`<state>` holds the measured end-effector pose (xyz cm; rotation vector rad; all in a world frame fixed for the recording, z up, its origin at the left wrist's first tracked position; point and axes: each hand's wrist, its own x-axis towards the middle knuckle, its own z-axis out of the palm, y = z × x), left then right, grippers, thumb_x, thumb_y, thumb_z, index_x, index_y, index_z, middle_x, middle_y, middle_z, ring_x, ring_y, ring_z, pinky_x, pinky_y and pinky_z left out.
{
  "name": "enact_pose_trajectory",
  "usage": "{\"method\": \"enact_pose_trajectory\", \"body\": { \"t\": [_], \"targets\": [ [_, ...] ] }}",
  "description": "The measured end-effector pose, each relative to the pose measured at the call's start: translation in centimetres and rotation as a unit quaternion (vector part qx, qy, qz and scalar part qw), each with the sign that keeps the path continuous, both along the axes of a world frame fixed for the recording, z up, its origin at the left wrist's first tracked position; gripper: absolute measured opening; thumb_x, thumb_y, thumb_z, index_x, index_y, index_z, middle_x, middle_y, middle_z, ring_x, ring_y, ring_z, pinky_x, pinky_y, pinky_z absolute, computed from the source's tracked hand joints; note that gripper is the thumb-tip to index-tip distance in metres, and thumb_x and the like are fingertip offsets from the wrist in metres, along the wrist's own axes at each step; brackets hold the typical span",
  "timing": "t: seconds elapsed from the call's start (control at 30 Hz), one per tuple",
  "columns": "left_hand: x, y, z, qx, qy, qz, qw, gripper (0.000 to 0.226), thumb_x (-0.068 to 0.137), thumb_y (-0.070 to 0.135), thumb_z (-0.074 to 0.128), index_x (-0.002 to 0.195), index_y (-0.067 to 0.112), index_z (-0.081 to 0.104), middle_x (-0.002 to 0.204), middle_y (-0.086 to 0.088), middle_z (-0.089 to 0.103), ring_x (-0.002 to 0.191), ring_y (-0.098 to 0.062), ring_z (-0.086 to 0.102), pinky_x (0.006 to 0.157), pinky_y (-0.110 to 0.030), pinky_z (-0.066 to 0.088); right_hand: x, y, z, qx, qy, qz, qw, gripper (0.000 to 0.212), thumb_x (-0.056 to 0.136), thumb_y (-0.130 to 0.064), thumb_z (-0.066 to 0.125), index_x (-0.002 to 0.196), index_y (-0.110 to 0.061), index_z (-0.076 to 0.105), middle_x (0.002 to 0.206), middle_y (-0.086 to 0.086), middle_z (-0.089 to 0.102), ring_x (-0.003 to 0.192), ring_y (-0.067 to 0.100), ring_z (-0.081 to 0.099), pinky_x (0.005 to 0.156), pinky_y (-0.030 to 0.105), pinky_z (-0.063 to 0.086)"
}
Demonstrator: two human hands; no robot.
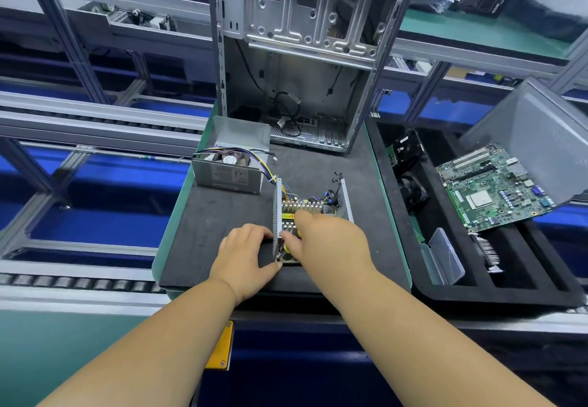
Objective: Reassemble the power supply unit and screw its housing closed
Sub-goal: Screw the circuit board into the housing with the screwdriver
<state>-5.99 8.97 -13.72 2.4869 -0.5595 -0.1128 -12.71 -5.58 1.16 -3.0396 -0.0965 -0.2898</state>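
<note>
fingers (254, 231) of the left hand (245, 257) curl round the upright perforated side wall of the open power supply base (278, 212), thumb at its near corner. the right hand (324, 238) reaches over the circuit board (302, 207) inside the base, fingers bent down onto the parts there; it hides most of them, so whether it pinches anything i cannot tell. the base sits on the dark foam surface (222, 215), near its front edge, its other side wall (346, 198) standing to the right.

behind and left, well apart from the base, rests the power supply cover (232, 167) with its fan, joined to the board by a bundle of coloured wires (267, 174). a few small black screws (335, 177) lie loose just beyond the base. further back stands an emptied computer case (305, 56), open toward us. to the right, a black compartment tray (397, 215) holds a green motherboard (490, 187), a clear plastic box (445, 257) and a small fan (413, 190). roller conveyor rails (79, 282) run off to the left.
</note>
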Motion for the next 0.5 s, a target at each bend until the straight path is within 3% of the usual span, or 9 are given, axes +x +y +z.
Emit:
{"method": "enact_pose_trajectory", "body": {
  "t": [0.07, 0.13, 0.27, 0.5],
  "targets": [
    [0.0, -0.11, 0.15, 0.0, 0.004, -0.001, 1.0, 0.042, 0.075, 0.055, 0.062, 0.111, 0.044, 0.043, 0.111, 0.019, 0.042, 0.109, -0.011, 0.04, 0.093, -0.028, 0.032, 0.04, 0.05, 0.09, -0.021, 0.005, -0.019, 1.0, 0.032, 0.096, -0.047, 0.055, 0.085, -0.017, 0.052, 0.066, 0.001, 0.053, 0.057, 0.025, 0.042, 0.044, 0.026, 0.016],
    [-0.04, -0.11, 0.22, -0.002, 0.003, -0.001, 1.0, 0.041, 0.075, 0.055, 0.061, 0.11, 0.043, 0.043, 0.11, 0.019, 0.042, 0.108, -0.011, 0.041, 0.092, -0.029, 0.032, -0.16, -0.49, -0.23, -0.004, 0.04, -0.007, 0.999, 0.031, 0.101, -0.049, 0.04, 0.094, -0.019, 0.042, 0.081, 0.0, 0.056, 0.066, 0.024, 0.044, 0.053, 0.032, 0.027],
    [-0.01, 0.09, 0.08, -0.002, -0.005, -0.001, 1.0, 0.046, 0.077, 0.055, 0.063, 0.115, 0.036, 0.047, 0.113, 0.016, 0.044, 0.109, -0.012, 0.04, 0.095, -0.031, 0.034, -0.68, -0.77, 0.26, 0.061, 0.08, 0.052, 0.994, 0.015, 0.101, -0.032, 0.044, 0.099, -0.018, 0.041, 0.099, 0.001, 0.056, 0.079, 0.022, 0.042, 0.068, 0.034, 0.025],
    [-0.16, 0.01, 0.28, -0.005, 0.001, 0.003, 1.0, 0.044, 0.076, 0.051, 0.066, 0.114, 0.036, 0.049, 0.114, 0.015, 0.046, 0.108, -0.012, 0.041, 0.096, -0.034, 0.036, -0.56, 0.11, -0.34, 0.098, 0.103, 0.023, 0.99, 0.025, 0.103, -0.037, 0.044, 0.094, -0.018, 0.031, 0.081, -0.004, 0.04, 0.072, 0.025, 0.04, 0.06, 0.034, 0.027]
  ]
}}
